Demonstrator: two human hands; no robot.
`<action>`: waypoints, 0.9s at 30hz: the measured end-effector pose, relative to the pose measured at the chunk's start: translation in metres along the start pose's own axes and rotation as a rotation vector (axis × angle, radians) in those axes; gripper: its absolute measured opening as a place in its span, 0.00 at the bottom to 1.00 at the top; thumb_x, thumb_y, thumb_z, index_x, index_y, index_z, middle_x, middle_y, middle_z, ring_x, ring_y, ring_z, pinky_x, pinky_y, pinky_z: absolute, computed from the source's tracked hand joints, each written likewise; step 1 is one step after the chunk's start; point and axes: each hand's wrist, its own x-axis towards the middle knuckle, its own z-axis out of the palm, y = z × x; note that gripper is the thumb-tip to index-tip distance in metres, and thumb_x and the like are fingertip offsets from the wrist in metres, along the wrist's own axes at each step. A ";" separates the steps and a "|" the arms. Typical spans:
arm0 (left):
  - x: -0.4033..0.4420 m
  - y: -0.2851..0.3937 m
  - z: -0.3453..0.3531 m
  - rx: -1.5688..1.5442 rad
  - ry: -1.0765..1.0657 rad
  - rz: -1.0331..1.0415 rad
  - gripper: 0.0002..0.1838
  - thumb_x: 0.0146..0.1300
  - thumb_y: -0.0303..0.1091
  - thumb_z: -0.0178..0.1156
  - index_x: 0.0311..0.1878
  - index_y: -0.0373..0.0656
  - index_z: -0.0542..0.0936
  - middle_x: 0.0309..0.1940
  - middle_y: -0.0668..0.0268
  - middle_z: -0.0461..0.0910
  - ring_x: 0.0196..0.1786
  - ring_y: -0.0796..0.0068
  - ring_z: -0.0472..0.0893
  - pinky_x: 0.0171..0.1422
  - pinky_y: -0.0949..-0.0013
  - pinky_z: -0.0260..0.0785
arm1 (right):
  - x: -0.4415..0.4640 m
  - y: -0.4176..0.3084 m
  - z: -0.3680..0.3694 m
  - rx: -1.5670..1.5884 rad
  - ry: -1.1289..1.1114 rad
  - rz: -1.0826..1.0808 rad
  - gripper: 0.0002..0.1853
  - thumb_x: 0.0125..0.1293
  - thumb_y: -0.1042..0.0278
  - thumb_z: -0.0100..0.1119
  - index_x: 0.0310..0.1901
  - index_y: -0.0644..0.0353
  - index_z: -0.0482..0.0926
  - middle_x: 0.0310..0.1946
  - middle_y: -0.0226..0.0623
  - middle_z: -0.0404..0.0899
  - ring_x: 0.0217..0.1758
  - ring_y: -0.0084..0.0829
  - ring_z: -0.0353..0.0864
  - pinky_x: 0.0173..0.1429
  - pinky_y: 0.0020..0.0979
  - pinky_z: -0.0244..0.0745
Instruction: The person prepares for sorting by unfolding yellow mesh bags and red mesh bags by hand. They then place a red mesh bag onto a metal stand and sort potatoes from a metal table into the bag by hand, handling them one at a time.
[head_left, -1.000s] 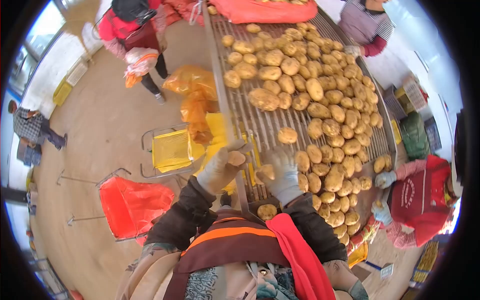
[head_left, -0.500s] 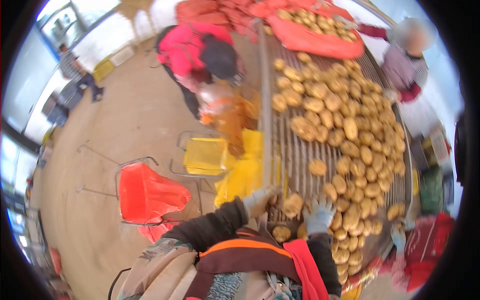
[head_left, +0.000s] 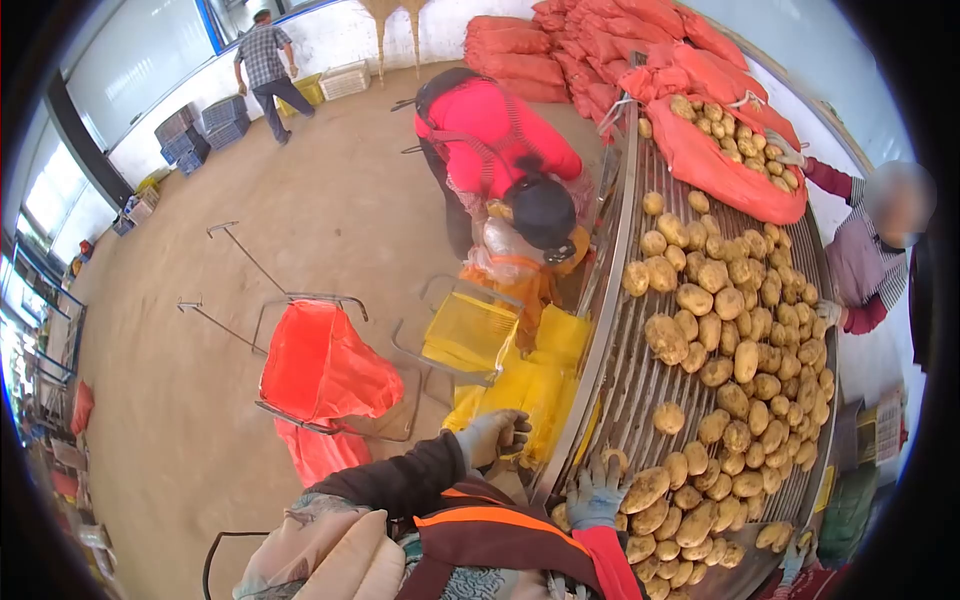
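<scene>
My left hand [head_left: 490,438], in a grey glove with dirty fingertips, is off the table's near-left edge, above a yellow mesh sack [head_left: 548,358]. Its fingers are loosely curled and apart, and nothing shows in them. With fingers spread, my right hand [head_left: 597,494], in a blue-grey glove, lies at the near end of a slatted sorting table [head_left: 625,385]. A potato [head_left: 614,461] sits at its fingertips, partly hidden. Just to the right of that hand, a long potato [head_left: 646,490] borders the big heap of potatoes [head_left: 755,330].
A red bag on a metal frame [head_left: 297,360] and a yellow bag on another frame [head_left: 470,335] stand left. A person in pink [head_left: 500,140] bends beside the table. Another person [head_left: 875,255] touches an open red sack of potatoes [head_left: 700,165]. Red sacks [head_left: 510,60] are stacked behind.
The view has turned, shifting the scene. My left hand has moved away from the table edge and a potato there. My right hand stays low on the table. The far person in plaid has walked on.
</scene>
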 end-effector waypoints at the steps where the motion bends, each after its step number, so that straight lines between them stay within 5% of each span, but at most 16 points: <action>1: -0.003 -0.001 0.001 0.028 -0.020 0.005 0.09 0.65 0.34 0.49 0.45 0.44 0.71 0.34 0.67 0.74 0.33 0.72 0.76 0.39 0.67 0.71 | -0.003 0.001 0.005 -0.002 0.004 -0.011 0.13 0.55 0.56 0.54 0.37 0.53 0.80 0.54 0.31 0.70 0.64 0.44 0.59 0.70 0.59 0.35; 6: -0.014 -0.002 0.001 0.052 -0.058 -0.066 0.13 0.66 0.35 0.48 0.50 0.42 0.72 0.30 0.66 0.75 0.28 0.75 0.74 0.34 0.69 0.69 | -0.006 -0.003 0.006 -0.010 -0.012 0.001 0.15 0.51 0.54 0.56 0.36 0.53 0.81 0.59 0.35 0.68 0.69 0.48 0.52 0.72 0.59 0.32; 11: -0.017 0.009 -0.012 0.116 -0.072 -0.094 0.13 0.66 0.36 0.49 0.48 0.40 0.73 0.18 0.67 0.65 0.18 0.77 0.60 0.23 0.72 0.52 | -0.004 0.001 0.004 -0.034 0.038 -0.069 0.15 0.53 0.55 0.55 0.38 0.52 0.81 0.58 0.35 0.69 0.66 0.46 0.54 0.70 0.59 0.34; 24: -0.057 -0.005 -0.061 0.192 0.122 -0.127 0.15 0.66 0.45 0.48 0.50 0.48 0.72 0.25 0.70 0.72 0.23 0.78 0.68 0.27 0.74 0.61 | -0.002 -0.004 0.000 -0.075 -0.045 -0.031 0.14 0.50 0.56 0.56 0.38 0.52 0.79 0.60 0.32 0.65 0.68 0.46 0.52 0.69 0.59 0.37; 27: -0.118 -0.032 -0.067 0.028 0.177 0.071 0.16 0.67 0.46 0.46 0.51 0.46 0.71 0.25 0.71 0.70 0.23 0.79 0.68 0.28 0.75 0.62 | -0.004 -0.007 -0.002 -0.035 -0.092 0.014 0.14 0.50 0.57 0.57 0.37 0.54 0.79 0.62 0.32 0.63 0.70 0.46 0.49 0.69 0.60 0.39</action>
